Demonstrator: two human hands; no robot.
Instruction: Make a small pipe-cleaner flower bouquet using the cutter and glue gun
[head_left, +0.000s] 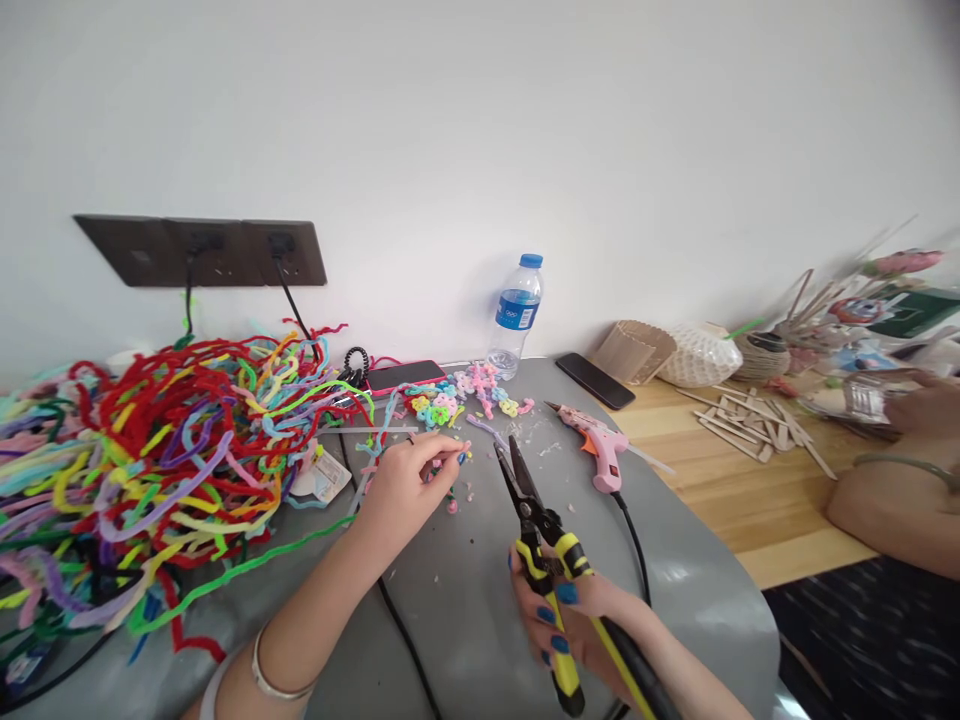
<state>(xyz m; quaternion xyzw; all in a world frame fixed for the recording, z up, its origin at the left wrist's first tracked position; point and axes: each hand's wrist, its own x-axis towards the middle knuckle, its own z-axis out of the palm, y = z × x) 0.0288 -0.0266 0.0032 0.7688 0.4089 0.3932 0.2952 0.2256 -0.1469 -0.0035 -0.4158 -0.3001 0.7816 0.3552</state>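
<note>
The right hand (577, 620) closes its grip on the snips (525, 490) by their yellow handles, blades parted, just left of the glue gun (600, 445). The left hand (405, 490), farther left of the glue gun, pinches a small coloured bit (456, 458) over the worktop (465, 600).

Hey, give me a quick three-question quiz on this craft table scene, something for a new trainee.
1. True or false: the water bottle stands upright.
2. What does the right hand hold? A. a glue gun B. yellow-handled cutters C. a phone
3. Which hand pinches a small piece over the grey table?
Key: 1 true; 2 B; 3 the left hand.
</note>
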